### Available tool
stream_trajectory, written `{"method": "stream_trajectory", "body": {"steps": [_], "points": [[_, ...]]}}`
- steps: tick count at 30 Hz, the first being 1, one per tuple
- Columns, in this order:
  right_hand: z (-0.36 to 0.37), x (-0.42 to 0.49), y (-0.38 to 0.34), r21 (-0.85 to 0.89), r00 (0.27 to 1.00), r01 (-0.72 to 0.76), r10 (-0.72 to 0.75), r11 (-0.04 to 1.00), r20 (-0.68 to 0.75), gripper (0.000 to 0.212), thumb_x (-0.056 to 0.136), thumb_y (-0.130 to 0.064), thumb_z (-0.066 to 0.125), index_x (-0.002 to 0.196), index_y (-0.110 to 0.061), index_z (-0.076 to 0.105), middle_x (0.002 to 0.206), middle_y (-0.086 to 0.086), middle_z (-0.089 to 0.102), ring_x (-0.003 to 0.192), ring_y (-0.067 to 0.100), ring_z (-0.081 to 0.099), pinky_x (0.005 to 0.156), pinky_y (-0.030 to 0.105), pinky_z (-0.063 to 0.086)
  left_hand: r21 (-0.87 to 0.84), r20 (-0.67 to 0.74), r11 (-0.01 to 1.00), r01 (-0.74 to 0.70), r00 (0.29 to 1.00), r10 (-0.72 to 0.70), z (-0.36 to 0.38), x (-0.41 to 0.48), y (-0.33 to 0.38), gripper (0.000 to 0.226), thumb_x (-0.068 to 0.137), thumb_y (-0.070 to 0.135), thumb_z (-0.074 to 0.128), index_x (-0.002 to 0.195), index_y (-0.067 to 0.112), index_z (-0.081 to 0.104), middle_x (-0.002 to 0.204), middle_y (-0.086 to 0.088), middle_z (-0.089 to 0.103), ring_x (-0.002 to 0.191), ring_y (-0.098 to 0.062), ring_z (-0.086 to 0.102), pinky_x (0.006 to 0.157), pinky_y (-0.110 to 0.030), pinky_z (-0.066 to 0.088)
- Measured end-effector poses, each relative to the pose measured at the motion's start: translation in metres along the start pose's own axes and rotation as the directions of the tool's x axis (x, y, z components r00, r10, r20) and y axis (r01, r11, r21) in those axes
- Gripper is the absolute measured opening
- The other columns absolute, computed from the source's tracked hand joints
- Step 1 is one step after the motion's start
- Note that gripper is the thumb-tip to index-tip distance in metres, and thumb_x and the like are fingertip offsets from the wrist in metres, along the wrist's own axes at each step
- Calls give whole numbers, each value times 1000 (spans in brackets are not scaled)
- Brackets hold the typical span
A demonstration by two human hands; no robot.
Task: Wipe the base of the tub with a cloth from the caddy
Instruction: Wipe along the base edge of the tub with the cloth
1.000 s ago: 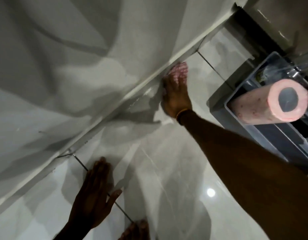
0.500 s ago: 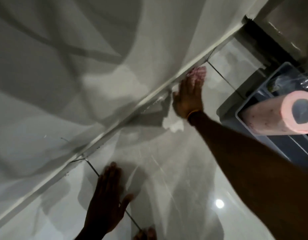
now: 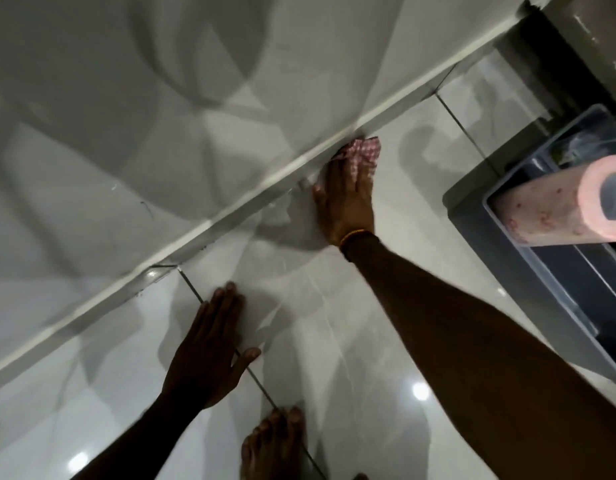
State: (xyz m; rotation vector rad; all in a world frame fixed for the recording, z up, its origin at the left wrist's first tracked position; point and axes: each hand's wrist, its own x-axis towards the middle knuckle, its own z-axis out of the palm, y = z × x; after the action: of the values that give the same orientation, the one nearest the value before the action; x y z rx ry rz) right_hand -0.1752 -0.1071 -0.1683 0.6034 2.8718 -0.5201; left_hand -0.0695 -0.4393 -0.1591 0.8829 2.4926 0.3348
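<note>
Bare foot point(image 3: 273, 441) at bottom edge, only toes and forefoot in frame, heel cut off. Left hand point(image 3: 209, 348) flat on the glossy floor tile point(image 3: 351, 341), palm down, fingers spread, gripping nothing; it lies across a dark grout line. Left forearm runs out of frame bottom-left. Right arm enters from bottom-right, elbow cut off, thin orange band point(image 3: 355, 235) at the wrist. Right hand point(image 3: 346, 199) pressed flat onto a red-and-white checked cloth point(image 3: 365, 152), fingers extended over it rather than curled round. Most of the cloth is under the fingers; only the far end shows, bunched, weave blurred. It sits right in the seam where the tub point(image 3: 161, 116) skirt meets the floor, touching the white base edge. The tub wall fills the upper left, crossed by heavy shadows, top rim out of view. Open tile between the two hands and along the seam both ways. Grey caddy point(image 3: 472, 216) at the right edge, partly cut off, well apart from the cloth; a pink paper roll point(image 3: 549, 202) lies across it. Its other contents are too dark to make out.
</note>
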Motion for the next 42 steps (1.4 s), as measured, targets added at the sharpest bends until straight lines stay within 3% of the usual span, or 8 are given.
{"method": "stream_trajectory", "body": {"steps": [7, 13, 17, 21, 27, 33, 37, 42], "points": [[9, -37, 6, -41, 908, 414, -409, 909, 87, 65, 109, -48, 29, 164, -12, 33, 173, 20, 28, 161, 45, 20, 131, 55, 19, 19, 33, 1000, -19, 999, 19, -4, -4, -7, 91, 100, 73, 25, 165, 10, 18, 177, -9, 8, 163, -29, 9, 128, -42, 13], [-59, 102, 101, -199, 990, -99, 118, 975, 83, 78, 102, -44, 18, 153, 13, 34, 162, 41, 29, 153, 57, 24, 132, 63, 11, 18, 5, 999, -28, 1000, 27, 4, -4, -7, 92, 99, 69, 40, 164, 7, 21, 176, -13, 10, 163, -32, 8, 127, -50, 20], [-86, 121, 113, -198, 982, -172, 184, 965, 45, 90, 94, -48, 9, 154, 17, 30, 164, 42, 26, 154, 57, 23, 133, 63, 8, 10, -1, 999, -51, 999, 51, 5, -4, -11, 91, 100, 70, 34, 164, 7, 21, 176, -12, 11, 162, -31, 10, 129, -45, 14], [-22, 45, 40, -164, 984, -42, 13, 986, -176, 82, 106, -47, 19, 158, 16, 21, 166, 43, 17, 157, 59, 12, 130, 66, 12, 21, 36, 997, -68, 997, 67, 1, -4, -13, 90, 100, 71, 26, 165, 8, 19, 177, -11, 9, 162, -31, 10, 130, -42, 10], [10, -42, 3, -34, 892, 453, -452, 891, 28, 67, 107, -53, 39, 159, -12, 43, 168, 17, 40, 160, 43, 27, 131, 59, 23, -6, 10, 998, -62, 998, 62, -6, -3, -6, 88, 101, 68, 31, 164, 7, 22, 176, -13, 14, 162, -32, 11, 127, -47, 17], [-48, 79, 90, -212, 993, -76, 54, 974, -106, 85, 105, -51, 11, 157, 15, 22, 165, 44, 19, 155, 61, 16, 130, 67, 14, 5, 29, 998, -55, 998, 55, 3, -5, -15, 91, 99, 71, 30, 166, 11, 16, 177, -9, 9, 162, -32, 12, 125, -47, 20], [-54, 87, 86, -163, 995, -97, 89, 982, -50, 104, 96, -59, -18, 158, 14, 23, 167, 41, 18, 156, 58, 17, 130, 68, 10, 29, 59, 996, -87, 995, 86, 1, -5, -21, 93, 98, 71, 36, 165, 9, 18, 176, -12, 11, 162, -33, 13, 125, -49, 22], [27, -38, -26, 27, 961, 253, -248, 967, -125, 84, 104, -56, 41, 162, 3, 25, 172, 34, 12, 161, 53, 3, 131, 64, 12, 39, 92, 992, -119, 989, 115, -9, -6, -20, 95, 98, 70, 42, 165, 7, 17, 176, -14, 10, 162, -33, 10, 125, -55, 24]]}}
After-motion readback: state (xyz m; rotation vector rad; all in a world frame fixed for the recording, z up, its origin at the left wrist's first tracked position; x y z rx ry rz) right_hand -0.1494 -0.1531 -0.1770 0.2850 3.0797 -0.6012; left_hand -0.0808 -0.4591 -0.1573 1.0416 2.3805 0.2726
